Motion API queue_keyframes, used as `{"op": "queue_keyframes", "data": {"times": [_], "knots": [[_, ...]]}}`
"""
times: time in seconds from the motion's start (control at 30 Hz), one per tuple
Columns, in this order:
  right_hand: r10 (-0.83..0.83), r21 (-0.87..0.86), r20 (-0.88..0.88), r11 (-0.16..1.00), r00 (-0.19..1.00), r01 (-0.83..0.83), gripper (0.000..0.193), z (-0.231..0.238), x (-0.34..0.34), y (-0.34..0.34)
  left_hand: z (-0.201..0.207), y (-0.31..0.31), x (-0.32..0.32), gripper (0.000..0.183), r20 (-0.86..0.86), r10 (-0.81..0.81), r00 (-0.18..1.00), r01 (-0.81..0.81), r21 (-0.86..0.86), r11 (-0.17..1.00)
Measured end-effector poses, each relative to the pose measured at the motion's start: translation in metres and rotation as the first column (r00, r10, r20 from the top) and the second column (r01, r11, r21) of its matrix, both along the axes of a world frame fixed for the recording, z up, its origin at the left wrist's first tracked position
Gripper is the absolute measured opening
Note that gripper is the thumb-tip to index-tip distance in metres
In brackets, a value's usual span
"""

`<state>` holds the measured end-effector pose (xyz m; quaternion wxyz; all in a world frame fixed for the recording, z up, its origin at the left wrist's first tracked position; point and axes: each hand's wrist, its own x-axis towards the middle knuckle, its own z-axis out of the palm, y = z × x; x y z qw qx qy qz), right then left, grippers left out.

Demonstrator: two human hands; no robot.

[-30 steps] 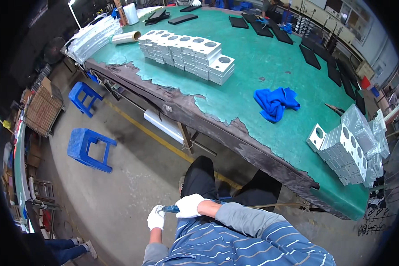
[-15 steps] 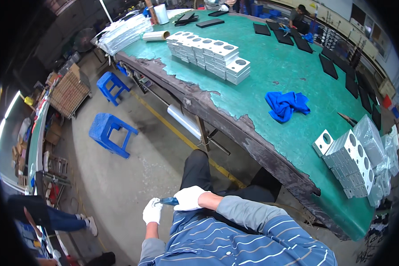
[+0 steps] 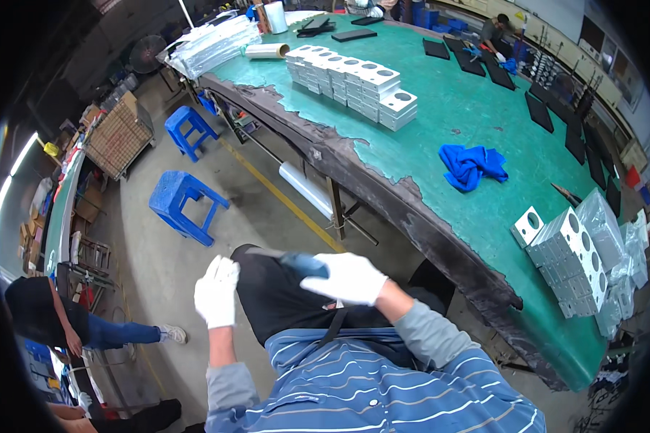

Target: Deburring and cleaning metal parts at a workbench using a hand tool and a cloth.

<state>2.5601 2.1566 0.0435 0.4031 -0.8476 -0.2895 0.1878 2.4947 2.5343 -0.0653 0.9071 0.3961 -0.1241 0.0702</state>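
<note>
The person's right hand [image 3: 350,280], in a white glove, is off the near edge of the green table [image 3: 534,166], above the person's lap. Its fingers are closed round the blue handle of a hand tool [image 3: 303,265], so the tool too lies off the table's near edge. The tool's thin end points away from the right hand, toward the left; it is blurred, and its exact kind cannot be told.

The left hand [image 3: 217,290], also gloved in white, is farther from the table, apart from the handle. Its fingers point up toward the table side; whether they are spread or pinched on something small cannot be told.

On the table, a long row of stacked silver blocks [image 3: 354,86] with round holes stands near the torn near edge, toward the left end. A crumpled blue cloth [image 3: 473,167] lies between that row and the table's right end, where another stack of silver blocks [image 3: 570,260] stands beside clear plastic wrapping [image 3: 603,224]. A roll of film [image 3: 267,50] lies near the table's left end, and black panels [image 3: 498,73] lie along the far side. Left of the table, 2 blue stools [image 3: 170,193] stand on the floor; a clear roll [image 3: 305,189] is under its near edge.
</note>
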Motion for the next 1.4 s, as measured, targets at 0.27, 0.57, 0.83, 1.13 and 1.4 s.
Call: {"op": "queue_keyframes", "data": {"times": [0.27, 0.57, 0.83, 1.13, 1.4], "knots": [[-0.387, -0.175, -0.155, 0.916, 0.909, 0.36, 0.052, -0.056, -0.017, -0.047, -0.032, -0.15, 0.11, 0.047, 0.173, 0.117, 0.978, -0.102, 0.883, -0.459], [-0.581, -0.366, -0.095, 0.775, 0.808, 0.515, 0.045, -0.089, -0.031, -0.049, -0.127, -0.2, 0.125, 0.055, -0.178, 0.182, 0.967, 0.201, 0.973, -0.116], [-0.492, -0.211, -0.26, 0.868, 0.831, 0.449, 0.044, -0.114, -0.033, -0.057, -0.086, -0.197, 0.116, 0.038, -0.1, 0.054, 0.994, 0.112, 0.937, -0.332], [-0.488, -0.386, -0.176, 0.833, 0.855, 0.396, 0.049, -0.109, -0.015, -0.056, -0.118, -0.193, 0.102, 0.051, -0.036, 0.194, 0.98, 0.092, 0.953, -0.288], [-0.49, -0.398, -0.215, 0.834, 0.845, 0.383, 0.049, -0.106, -0.022, -0.067, -0.158, -0.184, 0.106, 0.055, -0.159, 0.131, 0.978, 0.179, 0.972, -0.152]]}}
